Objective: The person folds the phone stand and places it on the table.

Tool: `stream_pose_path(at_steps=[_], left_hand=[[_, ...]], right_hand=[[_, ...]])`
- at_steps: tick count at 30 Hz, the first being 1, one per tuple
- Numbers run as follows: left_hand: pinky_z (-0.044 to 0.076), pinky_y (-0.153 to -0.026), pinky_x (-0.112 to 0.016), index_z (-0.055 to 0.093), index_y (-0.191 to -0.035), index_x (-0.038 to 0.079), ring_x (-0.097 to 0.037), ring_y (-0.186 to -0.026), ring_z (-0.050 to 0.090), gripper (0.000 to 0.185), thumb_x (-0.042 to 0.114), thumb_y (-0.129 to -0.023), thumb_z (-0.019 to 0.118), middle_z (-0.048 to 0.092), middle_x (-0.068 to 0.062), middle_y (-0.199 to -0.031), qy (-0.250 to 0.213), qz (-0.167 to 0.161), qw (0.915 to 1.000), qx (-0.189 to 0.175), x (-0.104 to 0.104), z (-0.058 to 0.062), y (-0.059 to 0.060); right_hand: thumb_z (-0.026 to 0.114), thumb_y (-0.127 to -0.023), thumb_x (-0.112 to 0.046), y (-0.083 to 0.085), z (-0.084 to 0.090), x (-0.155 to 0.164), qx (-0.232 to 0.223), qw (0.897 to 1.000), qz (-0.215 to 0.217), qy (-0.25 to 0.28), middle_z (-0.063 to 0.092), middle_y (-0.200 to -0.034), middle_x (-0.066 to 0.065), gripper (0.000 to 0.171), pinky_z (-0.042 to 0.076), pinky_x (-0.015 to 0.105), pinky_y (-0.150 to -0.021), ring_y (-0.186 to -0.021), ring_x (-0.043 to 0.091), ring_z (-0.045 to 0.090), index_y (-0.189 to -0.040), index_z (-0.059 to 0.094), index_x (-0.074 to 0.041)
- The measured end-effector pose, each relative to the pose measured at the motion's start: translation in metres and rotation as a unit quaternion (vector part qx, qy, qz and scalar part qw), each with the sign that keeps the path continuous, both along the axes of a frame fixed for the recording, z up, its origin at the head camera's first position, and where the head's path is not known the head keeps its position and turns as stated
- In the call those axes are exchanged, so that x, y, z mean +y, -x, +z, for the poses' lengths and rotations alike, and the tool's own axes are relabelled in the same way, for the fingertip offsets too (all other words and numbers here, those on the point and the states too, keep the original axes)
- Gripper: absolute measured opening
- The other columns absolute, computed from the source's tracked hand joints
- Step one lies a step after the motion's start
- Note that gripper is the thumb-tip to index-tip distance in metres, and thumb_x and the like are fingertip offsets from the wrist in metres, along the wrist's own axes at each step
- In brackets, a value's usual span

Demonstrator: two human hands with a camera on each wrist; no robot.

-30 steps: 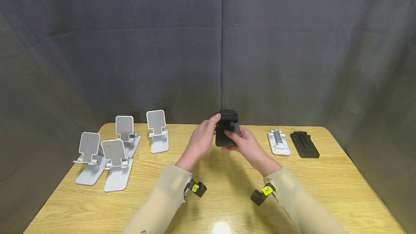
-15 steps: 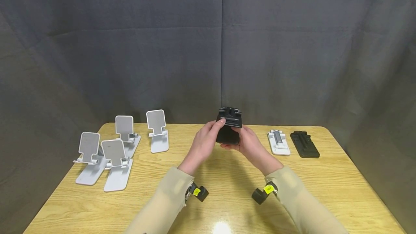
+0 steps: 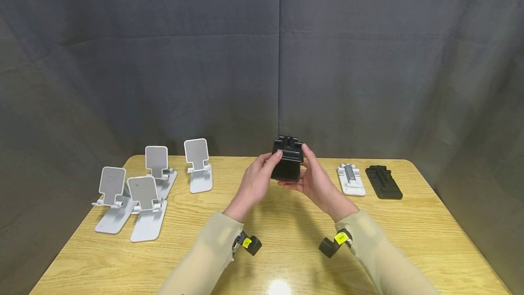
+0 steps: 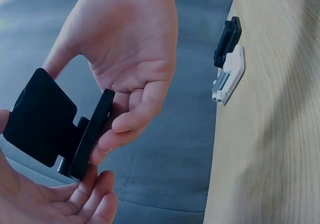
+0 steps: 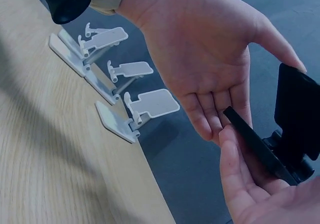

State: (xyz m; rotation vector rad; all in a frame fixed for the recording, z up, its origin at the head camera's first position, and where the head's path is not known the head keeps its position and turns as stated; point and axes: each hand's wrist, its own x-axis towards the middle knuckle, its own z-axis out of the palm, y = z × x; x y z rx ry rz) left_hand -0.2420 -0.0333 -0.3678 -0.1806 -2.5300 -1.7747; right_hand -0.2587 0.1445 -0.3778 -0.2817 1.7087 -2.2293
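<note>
Both hands hold a black foldable phone stand (image 3: pixel 288 171) up over the back middle of the table. Its panel (image 4: pixel 42 119) stands at an angle to the flat base (image 4: pixel 92 136), joined by a hinge. My left hand (image 3: pixel 254 177) grips the left side, thumb on the panel and fingers by the base. On the other side, my right hand (image 3: pixel 318 185) has its thumb up at the panel's edge and its fingers bent under the base. The right wrist view shows the panel (image 5: pixel 298 115) from the side, with the right hand's fingers (image 5: pixel 232 166) along the base.
Several white phone stands, one a front one (image 3: pixel 149 220), stand unfolded on the left of the wooden table (image 3: pixel 282 245). A folded white stand (image 3: pixel 351 180) and a folded black stand (image 3: pixel 384 182) lie at the right. A dark curtain (image 3: pixel 360 67) hangs behind.
The black phone stand's panel has swung up from its base. My right thumb has moved from the stand's face up to the panel's right edge. The other stands have not moved.
</note>
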Motion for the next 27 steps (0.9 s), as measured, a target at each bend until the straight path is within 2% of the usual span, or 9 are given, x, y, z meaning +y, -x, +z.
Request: stream_pose_path(at_steps=[3,14,19,23,27], left_hand=[[0.043,-0.101,-0.053,0.049,-0.148,0.004,-0.032,-0.12,0.057,0.081,0.068,-0.099,0.041,0.06,-0.016,-0.135,0.004,-0.004,1.0,0.004,-0.0001,-0.0007,0.0005],[0.046,-0.092,-0.049,0.05,-0.147,0.004,-0.028,-0.106,0.059,0.078,0.066,-0.1,0.042,0.064,-0.013,-0.123,0.004,-0.008,1.0,0.003,-0.0004,-0.0021,0.0007],[0.046,-0.094,-0.049,0.048,-0.148,0.002,-0.029,-0.108,0.061,0.077,0.064,-0.102,0.042,0.065,-0.014,-0.124,-0.002,-0.017,0.9998,0.004,-0.0005,-0.0052,0.0011],[0.046,-0.096,-0.049,0.045,-0.149,0.002,-0.029,-0.11,0.062,0.072,0.058,-0.103,0.045,0.066,-0.014,-0.122,-0.016,-0.024,0.9996,0.002,-0.0003,-0.0064,0.0005],[0.046,-0.082,-0.04,0.045,-0.149,0.001,-0.027,-0.099,0.061,0.065,0.048,-0.105,0.051,0.067,-0.011,-0.108,-0.025,-0.025,0.9994,0.005,0.0008,-0.0076,0.0008]], right_hand=[[0.038,-0.104,-0.062,0.0003,0.0017,0.0005,0.004,1.0,0.002,-0.006,0.068,-0.115,0.024,0.073,0.057,0.035,-0.083,-0.086,0.025,0.073,-0.154,0.029,-0.008],[0.043,-0.107,-0.052,0.0011,0.0055,0.0009,-0.008,1.0,-0.003,-0.008,0.071,-0.109,0.018,0.066,0.057,0.034,-0.083,-0.082,0.022,0.072,-0.153,0.03,-0.007],[0.044,-0.106,-0.052,0.0012,0.0058,0.0017,-0.017,1.0,-0.008,-0.01,0.071,-0.11,0.017,0.065,0.056,0.034,-0.084,-0.081,0.022,0.071,-0.152,0.031,-0.007],[0.045,-0.107,-0.047,0.0026,0.0052,0.0031,-0.017,1.0,-0.01,-0.017,0.071,-0.108,0.015,0.063,0.056,0.034,-0.085,-0.081,0.022,0.071,-0.15,0.035,-0.002],[0.045,-0.108,-0.04,0.0038,0.0042,0.0045,-0.01,0.999,-0.013,-0.031,0.072,-0.106,0.014,0.059,0.055,0.034,-0.086,-0.083,0.021,0.07,-0.145,0.038,0.004]])
